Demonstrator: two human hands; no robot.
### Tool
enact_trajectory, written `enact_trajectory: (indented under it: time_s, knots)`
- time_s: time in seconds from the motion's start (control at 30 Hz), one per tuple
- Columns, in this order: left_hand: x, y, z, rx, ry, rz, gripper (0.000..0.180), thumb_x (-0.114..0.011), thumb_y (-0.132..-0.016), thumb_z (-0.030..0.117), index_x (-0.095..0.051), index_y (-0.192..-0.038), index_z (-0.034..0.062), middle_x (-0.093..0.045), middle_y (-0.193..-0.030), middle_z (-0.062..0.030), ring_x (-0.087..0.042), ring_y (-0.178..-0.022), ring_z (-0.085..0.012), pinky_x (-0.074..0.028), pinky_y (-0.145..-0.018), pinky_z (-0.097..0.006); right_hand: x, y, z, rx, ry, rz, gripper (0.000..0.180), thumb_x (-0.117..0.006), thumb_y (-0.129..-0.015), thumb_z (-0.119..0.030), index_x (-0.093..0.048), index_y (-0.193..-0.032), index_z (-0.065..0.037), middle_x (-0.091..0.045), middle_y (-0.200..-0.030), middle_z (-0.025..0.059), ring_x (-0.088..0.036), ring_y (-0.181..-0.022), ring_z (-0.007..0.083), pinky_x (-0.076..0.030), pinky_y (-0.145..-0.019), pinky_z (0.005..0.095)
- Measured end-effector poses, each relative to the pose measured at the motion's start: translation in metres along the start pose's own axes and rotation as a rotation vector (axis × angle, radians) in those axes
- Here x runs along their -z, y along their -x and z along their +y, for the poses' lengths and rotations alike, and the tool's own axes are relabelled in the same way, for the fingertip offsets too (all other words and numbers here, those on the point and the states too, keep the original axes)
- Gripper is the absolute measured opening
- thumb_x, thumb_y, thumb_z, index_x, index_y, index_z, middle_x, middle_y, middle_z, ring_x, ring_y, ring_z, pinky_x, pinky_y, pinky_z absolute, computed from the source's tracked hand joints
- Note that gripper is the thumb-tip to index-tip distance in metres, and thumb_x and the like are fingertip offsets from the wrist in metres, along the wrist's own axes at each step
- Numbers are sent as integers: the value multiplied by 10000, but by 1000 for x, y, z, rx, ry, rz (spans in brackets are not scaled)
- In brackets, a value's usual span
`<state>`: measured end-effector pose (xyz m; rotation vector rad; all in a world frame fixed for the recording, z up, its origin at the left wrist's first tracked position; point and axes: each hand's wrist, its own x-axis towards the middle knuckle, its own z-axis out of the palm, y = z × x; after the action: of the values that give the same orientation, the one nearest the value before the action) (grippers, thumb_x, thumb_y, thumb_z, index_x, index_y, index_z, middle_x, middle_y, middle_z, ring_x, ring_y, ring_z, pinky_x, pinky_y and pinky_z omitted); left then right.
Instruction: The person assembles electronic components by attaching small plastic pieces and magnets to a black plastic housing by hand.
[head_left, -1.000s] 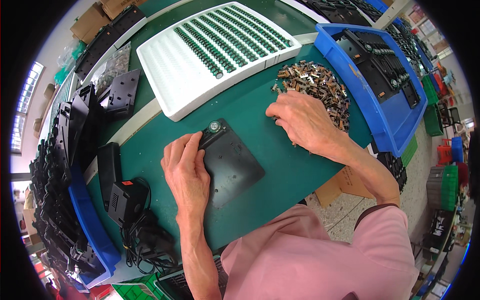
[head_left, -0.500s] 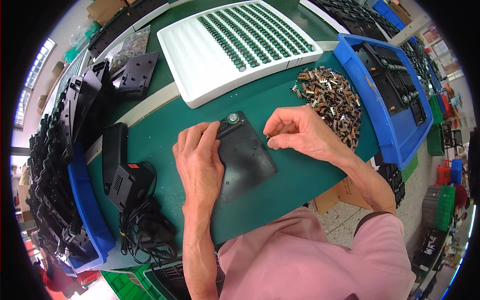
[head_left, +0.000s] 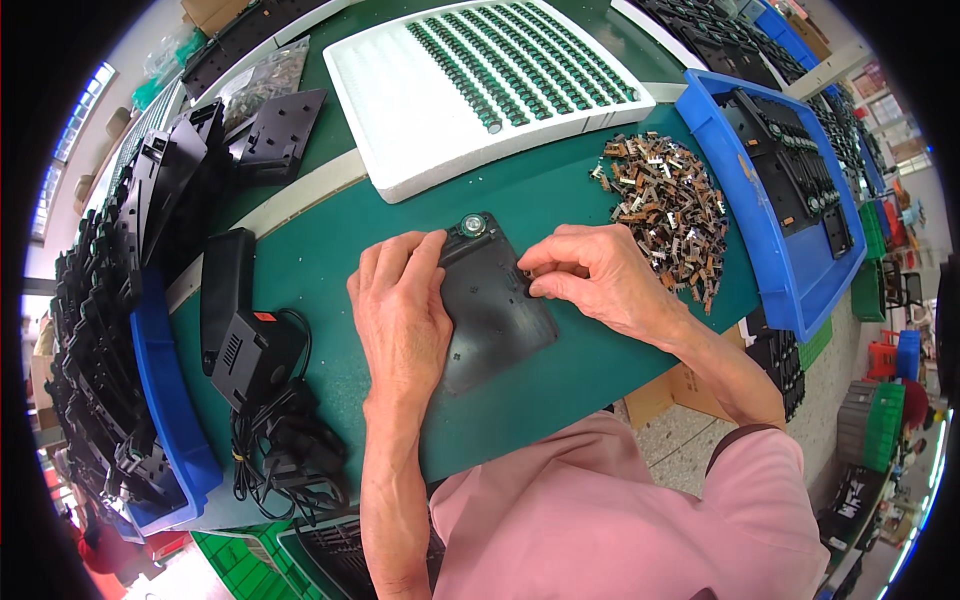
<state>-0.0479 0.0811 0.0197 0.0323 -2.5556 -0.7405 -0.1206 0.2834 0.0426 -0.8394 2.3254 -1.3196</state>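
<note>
The flat black panel [head_left: 492, 325], silver disc [head_left: 473, 225] at one corner, lies between left grip [head_left: 405, 305], clamped I can't tell, and right grip [head_left: 605, 280], pinched on a small part [head_left: 527, 273].

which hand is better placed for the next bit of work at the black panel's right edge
Likely the right: the right hand is at that edge of the black panel and nearer the pile of small parts. The left hand is at the opposite edge.

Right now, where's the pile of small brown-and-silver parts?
In the head view, the pile is right of centre on the green tabletop, between the right hand and a blue plastic tray.
</note>
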Motion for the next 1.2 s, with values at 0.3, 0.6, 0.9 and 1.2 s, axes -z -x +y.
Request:
enact_trajectory:
  time_s: [0.3,0.6,0.9,1.2]
  knots:
    - [2,0,2,4,8,2,307,-631,-807,-61,-683,-1096,27,-660,-1037,-104,-587,-1000,-296,-452,-915,-379,-8,0,2,201,201,74,210,-739,-765,-23,-667,-962,-10,-662,-830,151,-659,-754,320,-512,-654,388]
    - [-3,2,-4,-46,14,35,368,-646,-731,-97,-677,-1075,29,-640,-1032,-84,-575,-984,-285,-437,-836,-404,-10,1,4,237,225,68,185,-710,-775,-6,-669,-955,-21,-641,-860,141,-640,-758,345,-506,-657,412]
    - [-3,2,-4,-50,21,42,367,-644,-725,-102,-679,-1065,29,-642,-1025,-83,-578,-973,-284,-436,-825,-402,-10,-8,-4,386,404,12,194,-657,-784,74,-684,-958,-7,-630,-962,105,-660,-817,273,-542,-670,353]
    - [-3,3,-5,-48,25,39,366,-636,-727,-105,-675,-1065,31,-640,-1032,-86,-578,-985,-288,-437,-834,-411,-16,-9,0,396,278,26,186,-650,-769,61,-661,-951,25,-644,-948,129,-643,-861,314,-534,-736,390]
